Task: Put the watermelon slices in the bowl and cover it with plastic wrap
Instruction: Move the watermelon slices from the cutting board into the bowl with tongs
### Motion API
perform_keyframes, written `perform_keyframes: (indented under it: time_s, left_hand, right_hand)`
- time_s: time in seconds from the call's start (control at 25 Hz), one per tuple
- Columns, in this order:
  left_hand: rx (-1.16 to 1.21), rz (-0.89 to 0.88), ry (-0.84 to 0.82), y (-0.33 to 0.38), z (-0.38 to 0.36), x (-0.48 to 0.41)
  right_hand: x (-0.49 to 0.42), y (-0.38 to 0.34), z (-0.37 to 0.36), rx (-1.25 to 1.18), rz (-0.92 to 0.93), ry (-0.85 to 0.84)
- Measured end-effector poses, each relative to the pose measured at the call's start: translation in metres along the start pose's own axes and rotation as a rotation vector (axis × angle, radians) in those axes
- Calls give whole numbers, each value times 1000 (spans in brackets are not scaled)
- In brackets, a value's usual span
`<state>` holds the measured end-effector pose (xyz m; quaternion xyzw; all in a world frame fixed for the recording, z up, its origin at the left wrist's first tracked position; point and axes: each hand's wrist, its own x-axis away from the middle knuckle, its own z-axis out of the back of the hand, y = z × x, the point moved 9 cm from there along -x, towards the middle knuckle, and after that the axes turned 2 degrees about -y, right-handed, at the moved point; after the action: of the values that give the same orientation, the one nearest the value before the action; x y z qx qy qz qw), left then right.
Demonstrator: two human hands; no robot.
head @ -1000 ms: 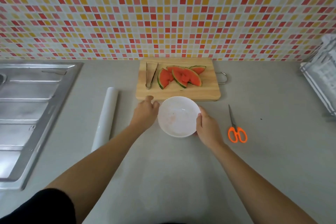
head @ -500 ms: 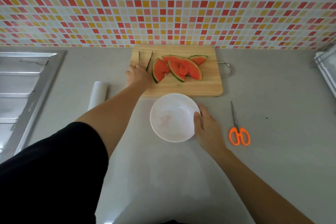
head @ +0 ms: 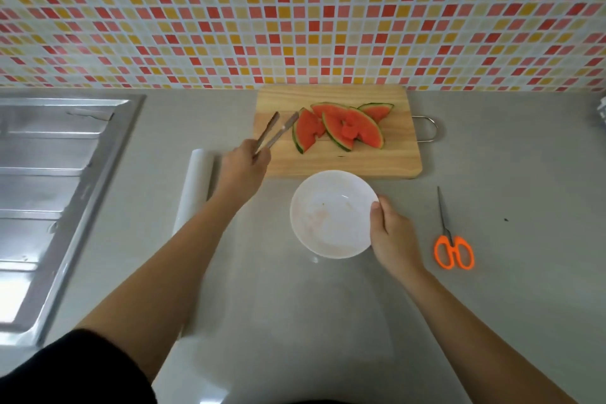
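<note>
left hand (head: pixel 244 162) gripping tongs (head: pixel 273 131), right hand (head: pixel 392 233) gripping bowl (head: pixel 331 213)

My left hand (head: pixel 244 163) holds the tongs (head: pixel 273 132) over the cutting board (head: pixel 377 161), their tips just beside the watermelon slices (head: pixel 341 128). My right hand (head: pixel 392 233) blocks the bowl (head: pixel 331 213) on its right rim. Counter (head: pixel 511 174) lies open between board and scissors (head: pixel 452 239). The wrap roll (head: pixel 196 188) hems in my left forearm.
</note>
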<state>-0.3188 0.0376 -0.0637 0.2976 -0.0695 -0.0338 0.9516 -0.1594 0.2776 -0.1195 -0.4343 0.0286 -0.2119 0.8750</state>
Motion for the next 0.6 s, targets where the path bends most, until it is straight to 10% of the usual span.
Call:
perform_keyframes:
  time_s: [0.6]
  left_hand:
    - [-114, -31, 133, -4, -33, 5]
  right_hand:
    - [1, 2, 0, 10, 14, -13]
